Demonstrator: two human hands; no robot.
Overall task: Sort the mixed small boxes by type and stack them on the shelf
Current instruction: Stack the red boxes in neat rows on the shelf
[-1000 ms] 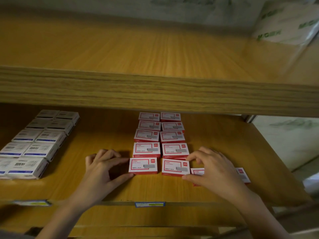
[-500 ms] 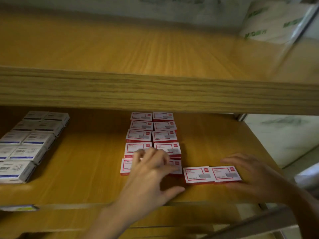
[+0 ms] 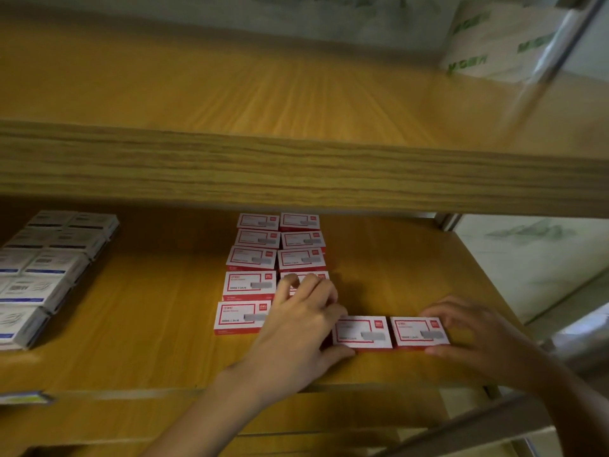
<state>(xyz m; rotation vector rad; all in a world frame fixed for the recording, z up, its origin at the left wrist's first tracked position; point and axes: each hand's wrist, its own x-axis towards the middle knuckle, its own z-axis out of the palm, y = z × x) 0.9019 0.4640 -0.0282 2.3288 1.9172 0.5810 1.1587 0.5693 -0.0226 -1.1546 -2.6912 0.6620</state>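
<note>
Evidently the red-and-white small cardboard boxes [image 3: 250, 285] sit in two columns on the wooden shelf [image 3: 148, 324] to keep one type together, well apart from the white-and-blue boxes [image 3: 43, 285] at left. The right hand [image 3: 478, 338] pinches the rightmost loose red box [image 3: 418, 331] by its near and far edges, likely to align it with the neighbouring loose box [image 3: 362, 333]. The left hand [image 3: 296, 328] lays bent fingers [image 3: 316, 285] over the columns' near right end; whether they grip anything I cannot tell.

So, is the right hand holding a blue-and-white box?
No, the right hand grips a red-and-white cardboard box on the wooden shelf.

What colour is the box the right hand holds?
The box is white with a red border and red sides; head view.
</note>
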